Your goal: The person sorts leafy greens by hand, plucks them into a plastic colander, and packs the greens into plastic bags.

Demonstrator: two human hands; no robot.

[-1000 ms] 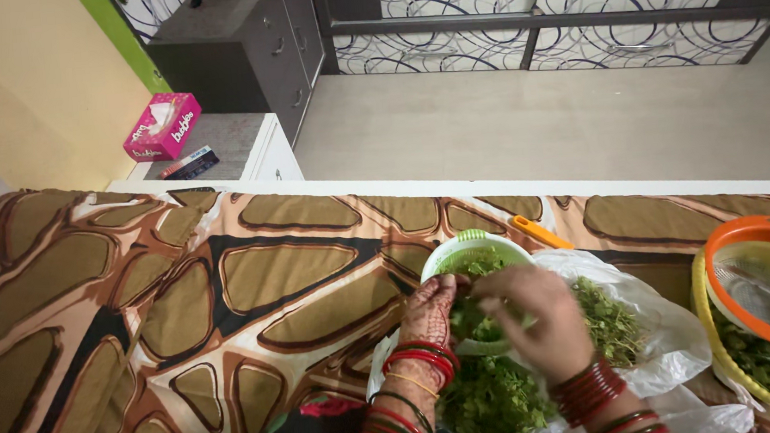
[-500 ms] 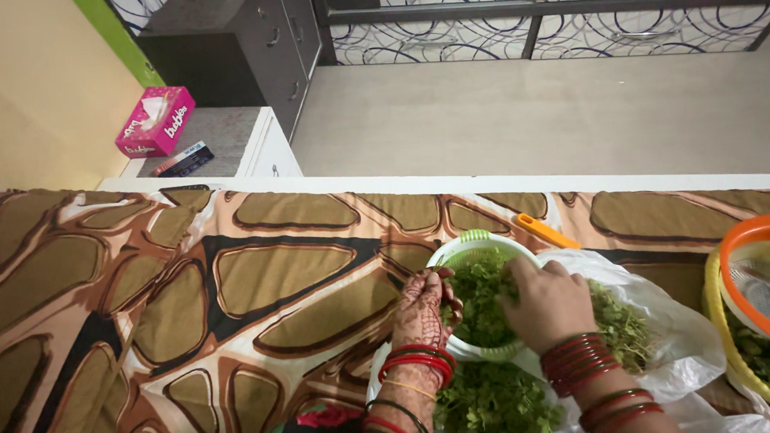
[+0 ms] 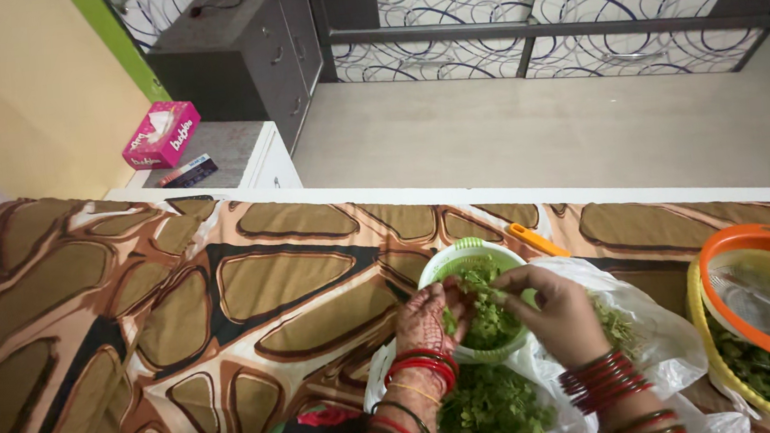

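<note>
A light green strainer bowl (image 3: 457,259) of picked green herb leaves stands on the patterned bed cover. My left hand (image 3: 427,320), with dark patterns on its skin and red bangles at the wrist, pinches a sprig of green herb at the bowl's near rim. My right hand (image 3: 556,308) grips the same sprig just above the bowl, fingers pinched on it. A heap of leafy herb (image 3: 487,409) lies on a white plastic bag (image 3: 660,336) below and to the right of the bowl.
An orange peeler (image 3: 536,239) lies behind the bowl. At the right, an orange sieve (image 3: 757,240) with a red-handled tool sits on a yellow basket (image 3: 703,328) of cut greens. A pink tissue box (image 3: 161,134) stands on a white bedside cabinet (image 3: 250,159); bare floor beyond the bed.
My right hand has lifted out of the strainer bowl and now pinches a sprig together with the left hand above the bowl's rim. The camera tilted slightly.
</note>
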